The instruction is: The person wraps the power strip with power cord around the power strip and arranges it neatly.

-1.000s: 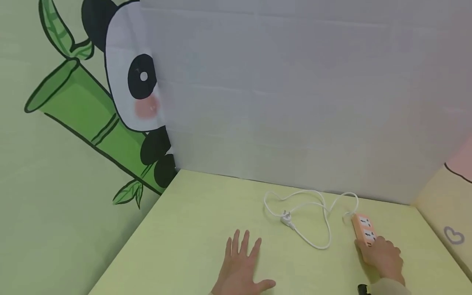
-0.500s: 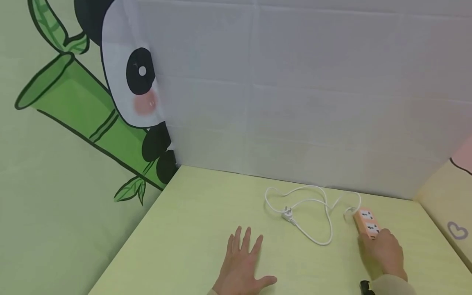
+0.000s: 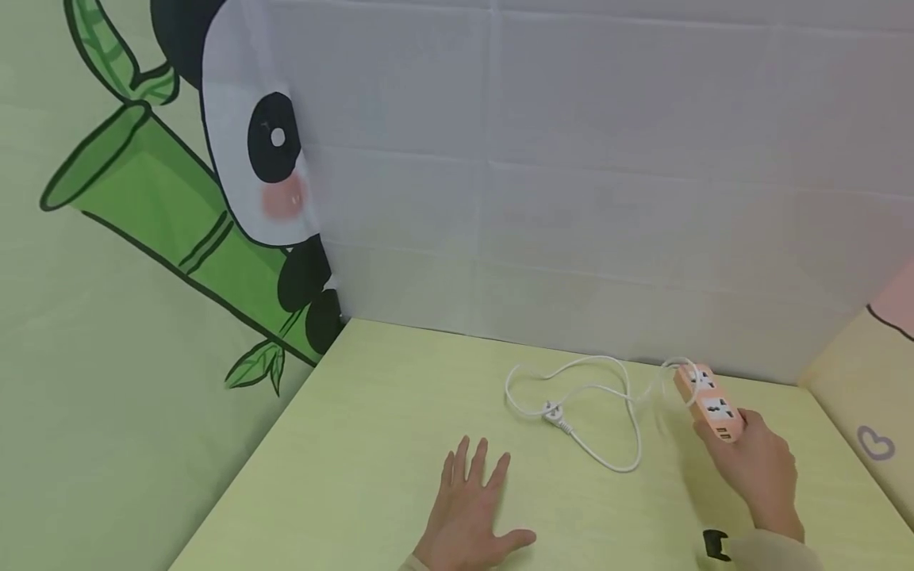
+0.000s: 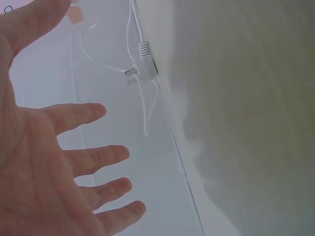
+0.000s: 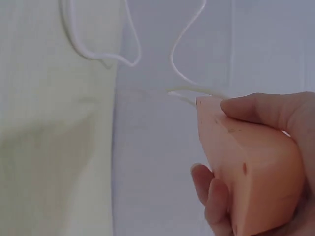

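Note:
An orange power strip [image 3: 708,403] with white socket faces and two USB ports is gripped at its near end by my right hand [image 3: 758,468]. In the right wrist view, thumb and fingers wrap the sides of the power strip [image 5: 251,162], its orange underside showing. A shadow lies below it, so it is raised off the table. Its white cord [image 3: 621,420] loops across the table to a white plug [image 3: 553,412]. My left hand [image 3: 467,507], fingers spread, is over the table left of the plug, holding nothing; in the left wrist view its palm shows beside the plug [image 4: 145,68].
The pale yellow table [image 3: 400,396] ends at a grey-white sheet [image 3: 557,190] behind. A green wall [image 3: 107,396] with a painted panda and bamboo stands left, a cream wall [image 3: 857,381] right. A black strap piece [image 3: 716,545] shows at the right sleeve.
My right hand has lifted the power strip off the table and moved it a little forward, tilting its face upward. The cord near it has shifted. The left hand stays put.

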`<state>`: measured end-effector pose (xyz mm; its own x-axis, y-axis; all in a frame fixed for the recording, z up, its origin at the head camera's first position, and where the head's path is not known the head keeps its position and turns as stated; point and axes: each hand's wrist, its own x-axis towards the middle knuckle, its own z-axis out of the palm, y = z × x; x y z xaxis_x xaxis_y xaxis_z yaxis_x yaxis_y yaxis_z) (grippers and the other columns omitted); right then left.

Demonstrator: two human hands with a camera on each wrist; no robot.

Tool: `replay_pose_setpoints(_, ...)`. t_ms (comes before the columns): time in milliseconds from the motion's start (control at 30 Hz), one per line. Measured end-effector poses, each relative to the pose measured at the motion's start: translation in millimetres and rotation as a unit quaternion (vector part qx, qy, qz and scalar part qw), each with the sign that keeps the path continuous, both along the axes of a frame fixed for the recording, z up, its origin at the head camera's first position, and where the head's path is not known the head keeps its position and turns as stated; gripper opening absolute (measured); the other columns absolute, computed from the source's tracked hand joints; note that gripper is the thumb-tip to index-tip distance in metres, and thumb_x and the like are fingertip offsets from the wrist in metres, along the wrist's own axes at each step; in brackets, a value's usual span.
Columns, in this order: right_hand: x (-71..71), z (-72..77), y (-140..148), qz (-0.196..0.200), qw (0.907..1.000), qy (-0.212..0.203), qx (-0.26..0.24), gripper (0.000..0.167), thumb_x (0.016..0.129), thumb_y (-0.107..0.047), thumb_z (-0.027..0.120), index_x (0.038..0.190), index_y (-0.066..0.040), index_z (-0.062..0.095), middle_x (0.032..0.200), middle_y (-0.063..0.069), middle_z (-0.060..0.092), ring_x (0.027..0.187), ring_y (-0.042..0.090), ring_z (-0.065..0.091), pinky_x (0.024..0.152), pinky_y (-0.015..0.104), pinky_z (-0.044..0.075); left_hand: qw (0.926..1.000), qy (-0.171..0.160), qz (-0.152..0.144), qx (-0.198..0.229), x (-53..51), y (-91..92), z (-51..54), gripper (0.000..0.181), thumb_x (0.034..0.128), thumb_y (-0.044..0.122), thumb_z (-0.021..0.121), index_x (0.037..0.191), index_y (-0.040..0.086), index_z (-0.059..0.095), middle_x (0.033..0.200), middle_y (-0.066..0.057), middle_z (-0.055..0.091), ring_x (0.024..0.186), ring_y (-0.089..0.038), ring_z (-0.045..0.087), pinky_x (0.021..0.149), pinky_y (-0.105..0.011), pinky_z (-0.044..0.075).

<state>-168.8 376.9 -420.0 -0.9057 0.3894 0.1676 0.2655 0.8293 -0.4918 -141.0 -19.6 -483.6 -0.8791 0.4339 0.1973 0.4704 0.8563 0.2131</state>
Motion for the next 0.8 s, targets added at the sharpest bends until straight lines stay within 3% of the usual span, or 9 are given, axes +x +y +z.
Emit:
replay_pose_setpoints(200, 30.0, 32.6, -34.9, -0.028, 0.9931, 0.114, 0.006, 0.067, 0.089, -0.041, 0.072, 0.134, 0.005, 0.053, 0.105, 0.03, 0.067, 0.079, 0.039, 0.061, 0.062, 0.037, 0.037, 0.9992, 0.02, -0.019, 0.028, 5.5, -9.4, 3.3, 0.09, 0.0834, 0.073, 0.063, 0.149, 0.014, 0.049, 0.156, -0.021, 0.042, 0.147, -0.046, 0.032, 0.117, -0.059, 0.031)
replay_pose_setpoints(300, 44.3, 47.7, -55.0, -0.04, 0.9844, 0.171, 0.007, 0.063, 0.085, -0.033, 0.078, 0.134, 0.001, 0.057, 0.106, 0.027, 0.069, 0.076, 0.029, 0.059, 0.063, 0.035, 0.036, 0.9976, 0.047, -0.02, 0.048, 5.1, -14.2, 3.2, 0.086, 0.0845, 0.069, 0.066, 0.148, 0.014, 0.05, 0.154, -0.019, 0.045, 0.146, -0.043, 0.035, 0.116, -0.056, 0.033)
replay_pose_setpoints(400, 40.0, 61.0, -66.3, -0.032, 0.9757, 0.216, -0.014, 0.063, 0.081, -0.028, 0.083, 0.135, -0.005, 0.061, 0.108, 0.023, 0.071, 0.073, 0.006, 0.053, 0.062, 0.025, 0.037, 0.9941, 0.083, -0.001, 0.07, -4.6, -9.1, 1.8, 0.082, 0.0854, 0.066, 0.067, 0.148, 0.015, 0.05, 0.152, -0.016, 0.048, 0.145, -0.039, 0.038, 0.115, -0.053, 0.036)
replay_pose_setpoints(500, 37.3, 73.7, -78.2, -0.011, 0.9669, 0.252, -0.04, 0.062, 0.077, -0.024, 0.088, 0.133, -0.01, 0.064, 0.105, 0.018, 0.073, 0.068, -0.008, 0.045, 0.059, 0.014, 0.037, 0.9868, 0.13, 0.014, 0.097, -15.1, -3.8, 1.8, 0.079, 0.0856, 0.063, 0.07, 0.147, 0.016, 0.051, 0.149, -0.014, 0.052, 0.142, -0.037, 0.042, 0.112, -0.051, 0.04)
replay_pose_setpoints(567, 35.5, 80.5, -85.9, 0.009, 0.9621, 0.267, -0.053, 0.061, 0.075, -0.021, 0.09, 0.13, -0.012, 0.067, 0.099, 0.011, 0.073, 0.066, -0.009, 0.047, 0.056, 0.01, 0.039, 0.9804, 0.161, 0.021, 0.112, -21.5, -0.7, 3.6, 0.078, 0.0852, 0.06, 0.072, 0.146, 0.015, 0.053, 0.147, -0.013, 0.054, 0.139, -0.037, 0.045, 0.11, -0.051, 0.042)
replay_pose_setpoints(667, 31.6, 86.7, -94.6, 0.036, 0.9556, 0.284, -0.07, 0.06, 0.071, -0.016, 0.092, 0.126, -0.015, 0.069, 0.091, -0.011, 0.068, 0.063, -0.005, 0.052, 0.055, 0.01, 0.041, 0.9716, 0.194, 0.03, 0.131, -29.4, 2.9, 11.5, 0.076, 0.0847, 0.056, 0.075, 0.144, 0.013, 0.054, 0.145, -0.013, 0.055, 0.136, -0.037, 0.048, 0.107, -0.052, 0.045)
replay_pose_setpoints(800, 24.8, 92.1, -99.7, 0.072, 0.9481, 0.296, -0.089, 0.061, 0.068, -0.012, 0.094, 0.123, -0.017, 0.071, 0.086, -0.03, 0.058, 0.061, -0.001, 0.054, 0.055, 0.011, 0.043, 0.9641, 0.219, 0.033, 0.147, -41.2, 7.0, 33.4, 0.076, 0.0848, 0.051, 0.077, 0.146, 0.012, 0.053, 0.146, -0.013, 0.054, 0.136, -0.038, 0.049, 0.106, -0.053, 0.045)
